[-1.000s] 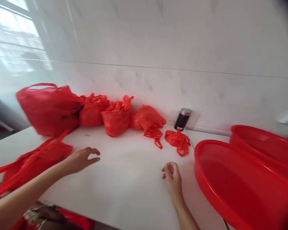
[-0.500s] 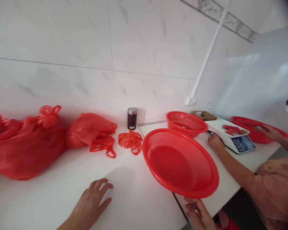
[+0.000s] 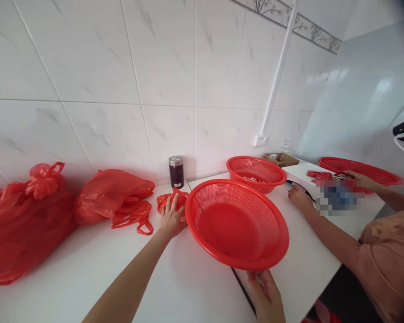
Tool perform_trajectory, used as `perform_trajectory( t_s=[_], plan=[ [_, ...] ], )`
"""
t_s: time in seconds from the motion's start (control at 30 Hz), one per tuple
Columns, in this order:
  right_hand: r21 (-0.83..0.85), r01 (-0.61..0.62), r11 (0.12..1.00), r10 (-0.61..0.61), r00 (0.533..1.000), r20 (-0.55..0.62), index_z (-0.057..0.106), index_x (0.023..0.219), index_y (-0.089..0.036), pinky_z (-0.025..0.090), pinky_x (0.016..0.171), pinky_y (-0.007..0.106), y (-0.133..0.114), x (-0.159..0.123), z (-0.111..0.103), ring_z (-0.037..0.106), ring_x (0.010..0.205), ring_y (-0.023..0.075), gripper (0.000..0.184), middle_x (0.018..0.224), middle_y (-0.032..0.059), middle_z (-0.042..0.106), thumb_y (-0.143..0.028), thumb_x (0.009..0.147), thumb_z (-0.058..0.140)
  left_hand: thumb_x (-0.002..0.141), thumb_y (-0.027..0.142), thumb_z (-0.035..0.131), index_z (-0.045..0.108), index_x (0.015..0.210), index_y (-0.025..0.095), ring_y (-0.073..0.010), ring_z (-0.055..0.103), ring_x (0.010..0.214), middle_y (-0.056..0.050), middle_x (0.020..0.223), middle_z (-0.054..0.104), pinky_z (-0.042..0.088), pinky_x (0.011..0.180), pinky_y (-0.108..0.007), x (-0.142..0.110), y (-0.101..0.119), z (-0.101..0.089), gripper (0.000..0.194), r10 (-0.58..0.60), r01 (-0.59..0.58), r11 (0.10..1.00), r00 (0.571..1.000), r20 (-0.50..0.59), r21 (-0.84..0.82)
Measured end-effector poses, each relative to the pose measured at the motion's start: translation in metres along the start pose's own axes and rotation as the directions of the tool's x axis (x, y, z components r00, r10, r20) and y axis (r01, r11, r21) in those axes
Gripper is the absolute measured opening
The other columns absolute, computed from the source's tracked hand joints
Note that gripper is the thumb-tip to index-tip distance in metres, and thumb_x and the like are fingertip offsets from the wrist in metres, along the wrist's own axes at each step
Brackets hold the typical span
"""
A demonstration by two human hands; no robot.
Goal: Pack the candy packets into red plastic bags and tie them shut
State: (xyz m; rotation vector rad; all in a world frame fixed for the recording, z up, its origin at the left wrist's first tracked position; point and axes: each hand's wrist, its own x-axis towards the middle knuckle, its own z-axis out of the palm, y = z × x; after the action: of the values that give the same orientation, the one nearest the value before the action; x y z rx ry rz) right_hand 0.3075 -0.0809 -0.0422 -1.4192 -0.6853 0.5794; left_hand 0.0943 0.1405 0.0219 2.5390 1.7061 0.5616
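Observation:
A large red mesh basket (image 3: 237, 222) is tilted up on the white counter (image 3: 87, 273). My right hand (image 3: 265, 294) grips its near rim from below. My left hand (image 3: 171, 218) reaches forward and lies with fingers spread on a small crumpled red plastic bag (image 3: 166, 200) just left of the basket's far rim. Behind that bag a dark jar with a silver lid (image 3: 176, 172) stands against the tiled wall.
Tied red plastic bags (image 3: 112, 197) and a big one (image 3: 23, 224) line the wall on the left. A second red basket (image 3: 256, 172) sits behind the first. At the right, another person's hands (image 3: 299, 197) work at a scale, with a third red basket (image 3: 360, 168) and a small cardboard box (image 3: 281, 158).
The view has swung right. My left hand moved forward from the bare counter onto the small red bag. My right hand closed on the basket's near rim.

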Motion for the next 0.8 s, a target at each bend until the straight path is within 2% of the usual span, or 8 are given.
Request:
perform_trajectory(
  t_s=[0.07,0.13,0.3,0.47,0.57,0.67,0.73,0.8],
  plan=[
    [-0.034,-0.001,0.999,0.001,1.0,0.006,0.063,0.104,-0.021,0.049,0.086,0.038,0.008,0.003,-0.007,0.064,0.094,0.0274,0.043,0.095,0.0075,0.069,-0.053,0.076,0.059,0.079,0.039,0.066,0.056,0.126,0.022,-0.0386,0.036,0.133,-0.015,0.15,0.035,0.035,0.102,-0.061,0.007,-0.004,0.003,0.051,-0.032,0.032,0.999,0.998,0.051,-0.009],
    [-0.094,-0.008,0.996,0.015,0.997,0.079,0.064,0.103,-0.022,0.049,0.088,0.038,0.015,0.009,-0.014,0.064,0.097,0.0284,0.043,0.099,0.0087,0.07,-0.054,0.076,0.059,0.085,0.04,0.059,0.057,0.124,0.019,-0.0322,0.048,0.123,-0.014,0.14,0.047,0.042,0.097,-0.056,-0.005,-0.009,0.002,0.044,-0.041,0.043,0.999,0.996,0.074,-0.027],
    [-0.246,0.061,0.967,0.032,0.934,0.357,0.061,0.118,-0.025,0.042,0.102,0.045,0.004,0.029,-0.005,0.054,0.12,0.0299,0.047,0.128,0.0092,0.06,-0.05,0.079,0.059,0.09,0.028,0.046,0.065,0.107,0.027,-0.0277,0.052,0.12,-0.007,0.136,0.054,0.044,0.098,-0.046,-0.095,-0.019,-0.015,0.026,-0.014,0.022,0.992,0.997,0.071,-0.122],
    [-0.264,0.342,0.902,-0.076,0.727,0.683,0.045,0.138,-0.033,0.035,0.11,0.045,-0.033,0.021,0.038,0.027,0.142,0.0257,0.055,0.153,0.0021,0.032,-0.04,0.085,0.055,0.076,0.013,0.057,0.066,0.083,0.027,-0.025,0.052,0.123,-0.002,0.131,0.06,0.047,0.098,-0.038,-0.185,-0.014,-0.043,0.018,-0.065,0.092,0.964,0.991,0.114,-0.248],
    [-0.235,0.462,0.855,-0.103,0.595,0.797,0.042,0.139,-0.032,0.034,0.112,0.041,-0.047,-0.006,0.062,0.031,0.14,0.0223,0.053,0.152,0.0029,0.034,-0.035,0.087,0.052,0.075,0.02,0.063,0.062,0.073,0.025,-0.028,0.047,0.129,-0.003,0.117,0.066,0.044,0.103,-0.04,-0.218,-0.002,-0.054,0.005,-0.137,0.182,0.879,0.982,0.133,-0.44],
    [-0.206,0.604,0.77,-0.121,0.455,0.882,0.049,0.134,-0.028,0.036,0.108,0.043,-0.05,-0.035,0.08,0.038,0.135,0.0264,0.06,0.146,0.006,0.042,-0.024,0.076,0.064,0.082,0.033,0.058,0.054,0.075,0.024,-0.0288,0.047,0.127,-0.006,0.103,0.067,0.048,0.095,-0.039,-0.236,0.012,-0.062,0.012,-0.232,0.266,0.729,0.963,0.139,-0.63],
    [-0.209,0.676,0.706,-0.132,0.416,0.9,0.061,0.117,-0.026,0.04,0.101,0.043,-0.051,-0.045,0.088,0.048,0.125,0.0276,0.044,0.132,0.0067,0.056,-0.015,0.074,0.06,0.085,0.035,0.053,0.053,0.081,0.024,-0.0281,0.05,0.122,-0.006,0.097,0.066,0.051,0.088,-0.036,-0.242,0.019,-0.063,0.011,-0.247,0.277,0.687,0.959,0.142,-0.672],
    [-0.25,0.683,0.686,-0.119,0.444,0.888,0.065,0.097,-0.025,0.045,0.09,0.039,-0.053,-0.043,0.09,0.059,0.105,0.0251,0.025,0.108,0.0055,0.067,-0.013,0.08,0.051,0.083,0.025,0.051,0.054,0.086,0.025,-0.0261,0.054,0.116,-0.005,0.098,0.065,0.052,0.085,-0.035,-0.244,0.02,-0.062,0.005,-0.233,0.263,0.726,0.963,0.133,-0.636]
  ],
)
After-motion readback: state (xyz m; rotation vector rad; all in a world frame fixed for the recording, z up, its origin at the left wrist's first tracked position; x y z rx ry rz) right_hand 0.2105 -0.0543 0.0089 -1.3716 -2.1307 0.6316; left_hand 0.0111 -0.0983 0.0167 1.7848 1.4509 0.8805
